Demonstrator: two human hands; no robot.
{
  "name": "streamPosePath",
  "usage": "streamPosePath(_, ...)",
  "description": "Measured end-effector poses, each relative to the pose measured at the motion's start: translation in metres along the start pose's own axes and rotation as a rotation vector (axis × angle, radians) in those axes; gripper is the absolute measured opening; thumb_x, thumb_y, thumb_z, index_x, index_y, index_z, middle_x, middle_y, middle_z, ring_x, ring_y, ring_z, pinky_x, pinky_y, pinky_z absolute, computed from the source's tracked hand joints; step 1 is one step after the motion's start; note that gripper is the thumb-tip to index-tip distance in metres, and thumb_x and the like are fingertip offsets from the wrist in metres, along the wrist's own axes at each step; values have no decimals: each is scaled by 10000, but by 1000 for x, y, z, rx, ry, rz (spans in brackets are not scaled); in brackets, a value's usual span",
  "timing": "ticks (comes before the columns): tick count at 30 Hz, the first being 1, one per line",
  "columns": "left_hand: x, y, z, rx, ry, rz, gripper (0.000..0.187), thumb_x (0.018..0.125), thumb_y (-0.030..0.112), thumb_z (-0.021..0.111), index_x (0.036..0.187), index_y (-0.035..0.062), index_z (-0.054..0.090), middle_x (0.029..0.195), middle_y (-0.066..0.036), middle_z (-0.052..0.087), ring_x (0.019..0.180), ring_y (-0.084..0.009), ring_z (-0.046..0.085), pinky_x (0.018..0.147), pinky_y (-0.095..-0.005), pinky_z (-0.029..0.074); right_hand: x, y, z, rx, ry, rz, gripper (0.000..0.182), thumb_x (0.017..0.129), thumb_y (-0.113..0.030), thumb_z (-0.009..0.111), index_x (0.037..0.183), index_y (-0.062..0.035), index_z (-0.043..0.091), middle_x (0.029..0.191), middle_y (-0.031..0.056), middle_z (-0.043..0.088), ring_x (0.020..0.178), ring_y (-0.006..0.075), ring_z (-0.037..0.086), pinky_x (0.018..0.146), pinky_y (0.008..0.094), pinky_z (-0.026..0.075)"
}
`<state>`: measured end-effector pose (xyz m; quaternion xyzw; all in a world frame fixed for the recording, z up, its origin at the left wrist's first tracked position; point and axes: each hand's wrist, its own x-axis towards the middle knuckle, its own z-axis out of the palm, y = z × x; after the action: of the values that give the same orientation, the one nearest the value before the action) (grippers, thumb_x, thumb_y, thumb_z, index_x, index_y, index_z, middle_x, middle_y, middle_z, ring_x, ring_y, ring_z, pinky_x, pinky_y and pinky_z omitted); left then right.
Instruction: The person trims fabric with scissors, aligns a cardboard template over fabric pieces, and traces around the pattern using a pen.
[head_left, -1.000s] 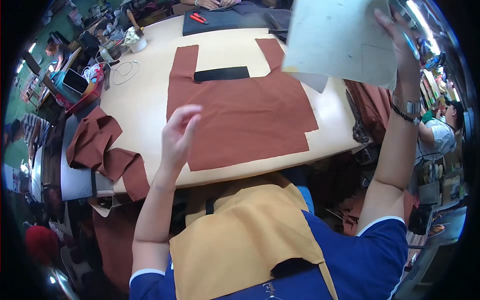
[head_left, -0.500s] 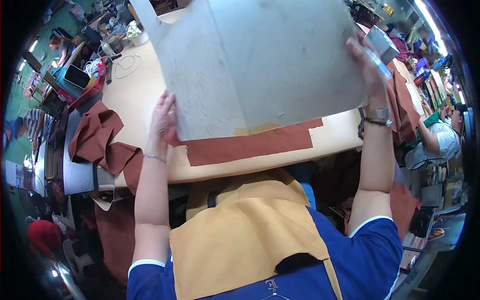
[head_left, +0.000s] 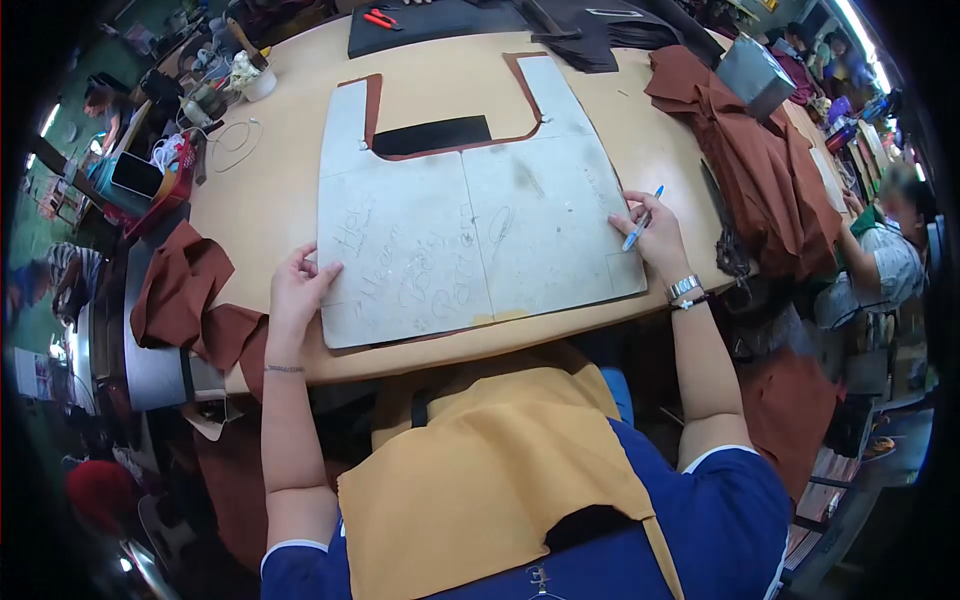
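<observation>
A large grey-white pattern board (head_left: 400, 230) with two upright arms and handwriting on it lies flat on reddish-brown fabric (head_left: 374, 105), which shows along the cut-out and the arms. My left hand (head_left: 302, 285) pinches the board's left edge, thumb on top. At the right edge, my right hand (head_left: 655, 235) holds a blue-and-white pen (head_left: 643, 218) slanting up between its fingers, while its fingertips touch the board. A black piece (head_left: 432, 134) lies inside the cut-out.
Crumpled brown fabric lies on the table (head_left: 270, 200) at left (head_left: 185, 285) and right (head_left: 750, 150). A metal block (head_left: 755, 78) stands back right. Red-handled pliers (head_left: 381, 18) rest on a dark mat (head_left: 440, 30). A red basket (head_left: 165, 200) stands left; a co-worker (head_left: 875, 260) sits at right.
The pattern board was raised and tilted in both hands; it has come down flat over the brown fabric. Both hands are lower, at its side edges, and the pen remains in my right hand.
</observation>
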<state>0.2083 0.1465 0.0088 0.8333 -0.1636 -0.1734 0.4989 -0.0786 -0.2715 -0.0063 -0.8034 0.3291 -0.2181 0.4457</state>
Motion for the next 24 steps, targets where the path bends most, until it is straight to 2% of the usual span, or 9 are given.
streamPosePath(4, 11, -2, 5, 60, 17, 11, 571, 814, 116, 763, 1302, -43, 513, 724, 47, 498, 604, -25, 470, 529, -174, 391, 5, -1, 2, 0, 11, 29, 481, 755, -158, 824, 1157, 9, 618, 749, -24, 541, 668, 62, 509, 603, 220, 454)
streamPosePath(7, 20, -13, 4, 68, 12, 26, 575, 782, 161, 785, 1267, -47, 557, 711, 29, 523, 603, -51, 492, 543, -213, 423, 6, 1, 2, 48, 13, 55, 471, 754, -164, 825, 1149, -4, 625, 759, -21, 549, 666, 67, 516, 607, 221, 459)
streamPosePath(13, 21, -17, 7, 87, 44, 61, 573, 782, 190, 785, 1261, -37, 567, 692, 26, 534, 605, -56, 506, 548, -224, 431, 13, 4, 3, -42, 17, 64, 475, 756, -203, 826, 1146, -17, 627, 770, -15, 558, 670, 78, 535, 614, 231, 469)
streamPosePath(16, 16, -8, 7, 163, 47, 90, 564, 782, 200, 783, 1253, -30, 574, 683, 16, 541, 602, -68, 517, 550, -238, 441, 15, 4, 3, 6, -2, 84, 479, 749, -217, 830, 1137, -19, 633, 760, -8, 570, 676, 81, 542, 625, 241, 471)
streamPosePath(19, 19, -9, 6, 199, 25, 88, 557, 783, 216, 780, 1249, -16, 582, 677, 8, 545, 597, -82, 525, 551, -255, 452, 19, 8, 3, -29, -1, 62, 454, 750, -202, 826, 1123, -22, 641, 755, -1, 581, 684, 81, 546, 630, 247, 467)
streamPosePath(22, 16, 2, 6, 362, 39, 90, 541, 785, 232, 777, 1236, -4, 595, 676, 4, 550, 598, -92, 535, 558, -269, 460, 19, 3, 0, -141, -21, 17, 440, 744, -192, 828, 1109, -25, 648, 754, 3, 586, 692, 86, 550, 640, 251, 462)
streamPosePath(24, 15, 7, 5, 418, 38, 82, 537, 789, 241, 776, 1233, -3, 599, 675, 7, 543, 602, -90, 527, 564, -269, 458, 17, 1, -1, -177, -28, -7, 383, 809, -173, 774, 1128, -14, 634, 772, -10, 566, 670, 64, 516, 591, 218, 436)
